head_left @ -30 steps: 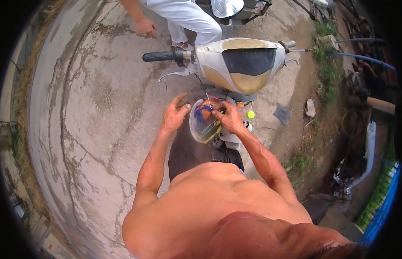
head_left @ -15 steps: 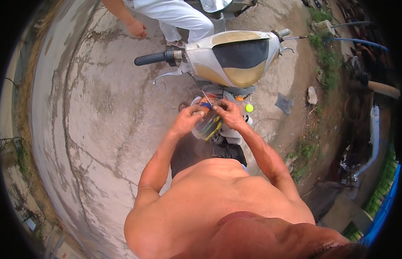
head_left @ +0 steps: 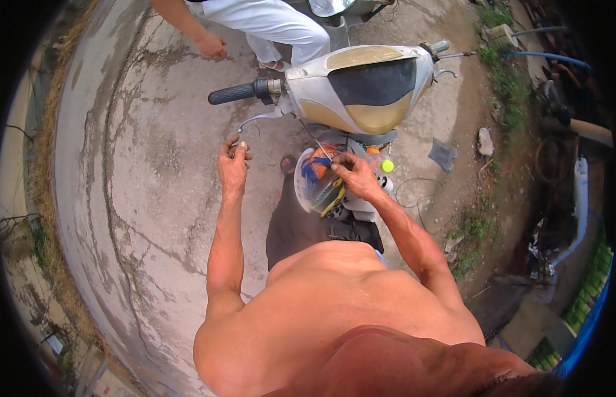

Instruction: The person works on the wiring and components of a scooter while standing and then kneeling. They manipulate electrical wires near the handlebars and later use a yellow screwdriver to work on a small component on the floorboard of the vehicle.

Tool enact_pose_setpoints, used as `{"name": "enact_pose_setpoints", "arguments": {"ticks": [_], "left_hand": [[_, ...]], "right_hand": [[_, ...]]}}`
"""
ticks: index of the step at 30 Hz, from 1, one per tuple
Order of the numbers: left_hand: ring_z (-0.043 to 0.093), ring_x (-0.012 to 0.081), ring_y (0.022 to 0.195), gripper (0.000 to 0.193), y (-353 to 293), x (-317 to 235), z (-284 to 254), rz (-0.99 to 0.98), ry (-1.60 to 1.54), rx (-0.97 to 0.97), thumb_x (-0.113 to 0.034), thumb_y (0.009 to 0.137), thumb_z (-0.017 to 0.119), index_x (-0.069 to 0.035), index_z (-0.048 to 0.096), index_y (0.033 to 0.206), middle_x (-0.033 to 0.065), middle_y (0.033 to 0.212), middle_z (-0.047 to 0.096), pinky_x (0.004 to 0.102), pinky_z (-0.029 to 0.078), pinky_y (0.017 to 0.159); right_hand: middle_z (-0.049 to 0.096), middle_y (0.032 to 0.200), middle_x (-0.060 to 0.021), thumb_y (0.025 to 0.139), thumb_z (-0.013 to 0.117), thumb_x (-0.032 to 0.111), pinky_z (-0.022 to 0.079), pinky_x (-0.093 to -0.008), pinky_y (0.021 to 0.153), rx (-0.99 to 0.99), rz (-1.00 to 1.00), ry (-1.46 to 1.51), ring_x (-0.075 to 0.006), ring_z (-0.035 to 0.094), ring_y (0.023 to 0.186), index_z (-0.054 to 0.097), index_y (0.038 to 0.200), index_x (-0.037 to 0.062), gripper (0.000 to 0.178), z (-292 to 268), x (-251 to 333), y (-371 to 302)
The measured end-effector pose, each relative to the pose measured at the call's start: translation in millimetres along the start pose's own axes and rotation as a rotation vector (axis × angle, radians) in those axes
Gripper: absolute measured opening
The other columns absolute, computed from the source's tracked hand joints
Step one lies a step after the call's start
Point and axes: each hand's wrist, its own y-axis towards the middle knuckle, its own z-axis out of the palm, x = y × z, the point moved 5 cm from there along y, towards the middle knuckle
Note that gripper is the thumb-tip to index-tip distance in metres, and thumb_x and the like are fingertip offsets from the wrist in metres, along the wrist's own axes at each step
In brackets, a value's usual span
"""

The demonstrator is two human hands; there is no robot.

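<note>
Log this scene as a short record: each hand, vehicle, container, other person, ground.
Left hand: nothing visibly held; near the tip of the silver lever, contact unclear
Right hand: fingertips pinching a thin rod or cable
Vehicle front: white and gold, dark centre panel
Container: clear, mixed items inside
Other person: white trousers, beyond the handlebar grip
Ground: cracked, pale grey

So looking down, the left hand (head_left: 233, 165) is at 10 o'clock, fingers half curled right by the tip of a scooter's brake lever (head_left: 262, 118), can't tell if it's touching. Right hand (head_left: 354, 175) at 1 o'clock is pinching a thin rod or cable (head_left: 324, 150) over a clear tub (head_left: 301, 192) near center. Gold-and-white scooter front (head_left: 339, 113) at 12-1, green bottle cap (head_left: 387, 166) at 2, someone's white trousers (head_left: 271, 28) just before 12.
</note>
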Motion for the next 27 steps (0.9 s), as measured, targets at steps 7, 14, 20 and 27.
{"name": "enact_pose_setpoints", "arguments": {"ticks": [7, 14, 20, 27], "left_hand": [[0.068, 0.0223, 0.092, 0.038, 27.7, -19.5, 2.0, 0.235, 0.346, -0.082, -0.022, 0.093, 0.068, -0.001, 0.07, 0.125, 0.0128, 0.098, 0.073, 0.0352, 0.052, 0.087], [0.067, 0.0333, 0.105, 0.028, 52.1, -26.3, -3.1, 0.457, 0.378, -0.114, -0.021, 0.092, 0.07, -0.002, 0.074, 0.112, 0.0184, 0.11, 0.07, 0.0395, 0.051, 0.092], [0.068, 0.0286, 0.096, 0.027, 49.3, -25.1, -4.5, 0.415, 0.322, -0.095, -0.021, 0.091, 0.071, -0.001, 0.074, 0.109, 0.0169, 0.102, 0.072, 0.0376, 0.052, 0.087], [0.066, 0.0224, 0.083, 0.027, 20.8, -23.1, -3.1, 0.246, 0.261, -0.075, -0.023, 0.09, 0.072, 0.002, 0.073, 0.101, 0.0136, 0.091, 0.073, 0.0354, 0.052, 0.078]], "right_hand": [[0.073, 0.098, -0.0094, 0.097, 0.068, 0.019, 0.053, -0.031, 0.082, 0.009, 0.013, -0.048, -0.0156, 0.068, 0.087, 0.067, 0.111, -0.0028, 0.026, 0.8, -4.5, 4.2], [0.073, 0.103, -0.0109, 0.096, 0.069, 0.021, 0.052, -0.0322, 0.085, -0.003, 0.017, -0.033, -0.0169, 0.068, 0.092, 0.067, 0.116, -0.0037, 0.032, 3.7, -17.0, 4.3], [0.073, 0.103, -0.0108, 0.095, 0.07, 0.02, 0.053, -0.0324, 0.084, -0.004, 0.022, -0.076, -0.0165, 0.067, 0.092, 0.067, 0.116, -0.004, 0.032, 5.8, -16.8, 8.0], [0.07, 0.098, -0.0082, 0.096, 0.07, 0.018, 0.051, -0.0307, 0.082, 0.014, 0.058, -0.016, -0.0144, 0.063, 0.089, 0.067, 0.113, -0.0034, 0.028, 13.8, -8.7, 4.5]]}}
